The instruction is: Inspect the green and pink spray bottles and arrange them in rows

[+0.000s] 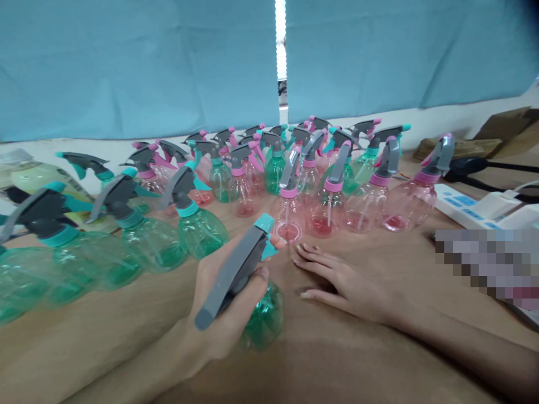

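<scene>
Large bottle's label (76,186): blurred. Left fingers (253,287) wrap translucent green spray bottle (266,315), grey-headed, turquoise-tipped; right fingers (316,269), loosely spread, hold nothing.

Light is soft and rather dull, glare whitens the curtain gap (281,39), and bottles (69,275) toward the table's (138,331) left edge look blurred and stretched.

The left hand (231,324) gripped a green spray bottle (268,321) below its grey top while the right hand (351,285) rested loosely spread on the table (324,353), just beside pink bottles (323,217), with more green bottles (162,247) leftward and a blue cloth (147,67) behind.
</scene>
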A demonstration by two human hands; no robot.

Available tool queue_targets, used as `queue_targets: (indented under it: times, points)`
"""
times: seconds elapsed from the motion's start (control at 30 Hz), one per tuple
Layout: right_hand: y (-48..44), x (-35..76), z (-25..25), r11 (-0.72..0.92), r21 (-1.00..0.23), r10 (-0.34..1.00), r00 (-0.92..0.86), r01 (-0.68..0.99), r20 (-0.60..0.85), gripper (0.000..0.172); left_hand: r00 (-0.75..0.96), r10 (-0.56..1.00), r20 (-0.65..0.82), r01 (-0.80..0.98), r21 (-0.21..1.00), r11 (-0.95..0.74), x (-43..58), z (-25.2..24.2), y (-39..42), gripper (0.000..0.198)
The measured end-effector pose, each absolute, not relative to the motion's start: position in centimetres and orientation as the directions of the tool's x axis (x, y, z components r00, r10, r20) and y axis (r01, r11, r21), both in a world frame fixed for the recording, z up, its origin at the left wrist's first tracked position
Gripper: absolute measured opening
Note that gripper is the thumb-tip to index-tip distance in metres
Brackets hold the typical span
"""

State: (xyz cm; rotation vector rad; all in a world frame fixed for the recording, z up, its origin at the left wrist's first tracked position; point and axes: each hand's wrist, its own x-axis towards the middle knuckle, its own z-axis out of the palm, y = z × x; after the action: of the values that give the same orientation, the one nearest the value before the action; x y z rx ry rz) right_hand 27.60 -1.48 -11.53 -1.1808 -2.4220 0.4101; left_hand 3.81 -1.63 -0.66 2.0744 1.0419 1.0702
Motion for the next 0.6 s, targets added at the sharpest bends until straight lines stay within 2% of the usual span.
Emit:
queue_targets:
  times: [0.4, 0.6]
  points:
    - [-1.60, 27.55, -11.28, 0.587, -0.464, 0.805, -0.540, 0.663, 0.247, 0.064, 0.359, 0.857, 0.369, 0.393, 0.773, -0.498, 3.68, -0.42, -1.79, 0.016]
    - [-1.65, 27.60, -11.26, 0.592, -0.474, 0.802, -0.535, 0.652, 0.266, 0.062, 0.356, 0.860, 0.366, 0.373, 0.788, -0.490, 3.67, -0.29, -1.63, 0.011]
